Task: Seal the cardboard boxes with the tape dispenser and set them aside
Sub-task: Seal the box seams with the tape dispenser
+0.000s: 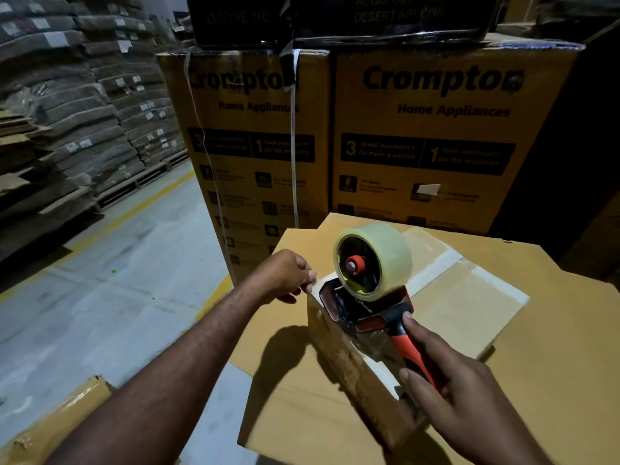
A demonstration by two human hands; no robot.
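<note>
Red-handled tape dispenser (375,293), gripped by the right hand's (466,394) curled fingers, sits at the near edge of a small cardboard box (463,307) lying on flat cardboard sheets (295,414). The left hand (285,276) pinches the box's corner; steady bracing should keep the tape straight. 2 Crompton cartons (429,129) crowd close behind.

My right hand (469,394) grips the red-and-black handle of the tape dispenser (392,312), whose clear tape roll (372,260) stands just beyond my fingers. The dispenser's head rests on the top edge of the cardboard box (469,307), where a strip of clear tape runs. Just left of the dispenser, my left hand (285,276) curls its fingers over the box's corner. Under both hands lies a larger cardboard sheet (553,364), and beyond them stand tall printed cartons (426,135).
</note>
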